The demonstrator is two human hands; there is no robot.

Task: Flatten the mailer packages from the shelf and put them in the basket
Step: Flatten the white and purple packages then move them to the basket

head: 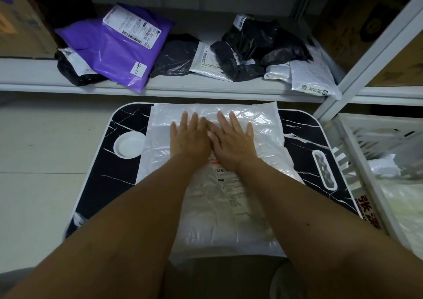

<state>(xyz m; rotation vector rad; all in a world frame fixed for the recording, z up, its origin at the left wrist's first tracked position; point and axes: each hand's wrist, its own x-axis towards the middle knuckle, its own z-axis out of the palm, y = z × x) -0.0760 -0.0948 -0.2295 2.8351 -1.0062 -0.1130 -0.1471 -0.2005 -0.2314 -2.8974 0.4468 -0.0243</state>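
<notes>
A white mailer (229,173) lies flat along the middle of a small black marble-patterned table (98,173), its far edge at 12 o'clock reaching the table's rim and its near end hanging over the edge at 6 o'clock. A printed label (226,179) sits near the mailer's centre. Both hands rest palm-down on the far half of the mailer with fingers spread and extended, grasping nothing: the left hand (190,138) at about 11 o'clock of the label, the right hand (233,140) at about 1 o'clock, the two touching at the thumbs. A white round recess (128,144) is set in the table at 9 o'clock of the hands. Beyond the table, at 12 o'clock, a white shelf (183,86) carries more mailers: a purple mailer (114,47) at 11 o'clock, crumpled black mailers (251,47) at 1 o'clock, and a white one (313,79) at the shelf's right end. A white slatted basket (366,152) stands at 3 o'clock, just beside the table, with pale plastic bags inside.
</notes>
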